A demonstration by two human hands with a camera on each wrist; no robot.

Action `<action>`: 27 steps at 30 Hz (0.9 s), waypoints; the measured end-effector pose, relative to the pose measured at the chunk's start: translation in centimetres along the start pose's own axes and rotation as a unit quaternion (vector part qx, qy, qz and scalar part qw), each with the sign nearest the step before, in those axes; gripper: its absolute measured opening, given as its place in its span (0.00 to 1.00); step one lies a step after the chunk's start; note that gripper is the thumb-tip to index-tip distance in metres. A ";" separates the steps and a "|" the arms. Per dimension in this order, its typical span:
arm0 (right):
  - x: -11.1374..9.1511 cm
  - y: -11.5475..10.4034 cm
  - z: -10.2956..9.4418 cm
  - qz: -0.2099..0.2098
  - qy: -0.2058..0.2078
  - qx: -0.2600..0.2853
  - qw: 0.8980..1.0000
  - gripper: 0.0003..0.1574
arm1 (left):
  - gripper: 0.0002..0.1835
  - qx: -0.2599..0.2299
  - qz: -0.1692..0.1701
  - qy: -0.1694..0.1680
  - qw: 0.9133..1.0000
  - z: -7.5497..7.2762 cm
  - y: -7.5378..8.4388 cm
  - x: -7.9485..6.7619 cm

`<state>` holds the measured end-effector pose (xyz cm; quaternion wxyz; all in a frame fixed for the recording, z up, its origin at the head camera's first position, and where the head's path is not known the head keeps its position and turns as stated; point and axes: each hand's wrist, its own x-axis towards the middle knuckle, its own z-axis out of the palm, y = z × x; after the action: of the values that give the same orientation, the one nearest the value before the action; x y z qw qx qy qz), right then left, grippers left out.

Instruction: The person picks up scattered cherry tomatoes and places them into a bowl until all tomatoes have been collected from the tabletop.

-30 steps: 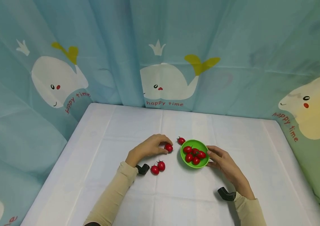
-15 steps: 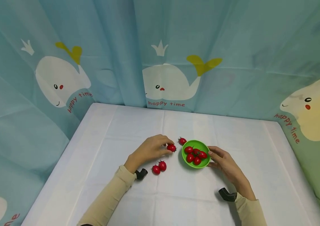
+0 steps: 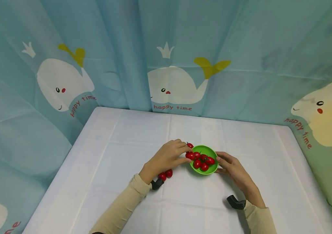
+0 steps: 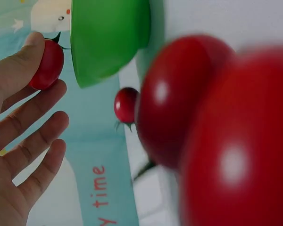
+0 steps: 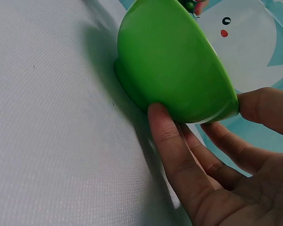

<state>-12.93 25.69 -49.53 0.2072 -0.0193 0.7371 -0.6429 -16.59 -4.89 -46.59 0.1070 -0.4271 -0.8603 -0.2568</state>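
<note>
Between thumb and fingers, my left hand (image 3: 167,157) pinches a cherry tomato (image 4: 50,65) with a green stem, at the left rim of the green bowl (image 3: 195,169). Several red cherry tomatoes (image 3: 205,166) lie inside that bowl. My right hand (image 3: 236,170) grips the bowl's right side, thumb at the rim and fingers against the outer wall, as the right wrist view shows. Behind the left fingers, a loose cherry tomato (image 3: 190,145) lies beside the bowl. Two more cherry tomatoes (image 3: 168,173) sit by the left wrist, partly covered by it; they loom large and blurred in the left wrist view.
A white cloth (image 3: 119,136) covers the table. Behind it and at both sides hangs a blue-green curtain (image 3: 119,81) printed with whales. Black wrist devices (image 3: 236,202) stick out near both wrists.
My left hand has moved right with the pinched cherry tomato, from the tablecloth to the bowl's left rim. The right hand and the bowl have stayed in place.
</note>
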 end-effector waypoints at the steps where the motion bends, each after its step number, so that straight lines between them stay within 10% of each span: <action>1: 0.0 0.0 0.0 0.000 -0.001 0.000 1.000 0.37 | 0.20 -0.001 0.002 0.003 1.000 0.1 0.2 0.1; 16: 0.1 0.1 -0.1 -0.004 -0.005 0.006 1.000 0.37 | 0.19 0.009 0.032 -0.045 0.998 1.6 1.9 2.1; 27: 0.1 0.2 -0.1 -0.008 -0.009 0.003 1.000 0.36 | 0.19 0.130 0.049 -0.075 0.987 2.6 2.6 2.7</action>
<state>-13.01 25.74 -49.73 0.2084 -0.0303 0.7331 -0.6467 -16.09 -0.33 -46.82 0.1091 -0.4693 -0.8700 -0.1043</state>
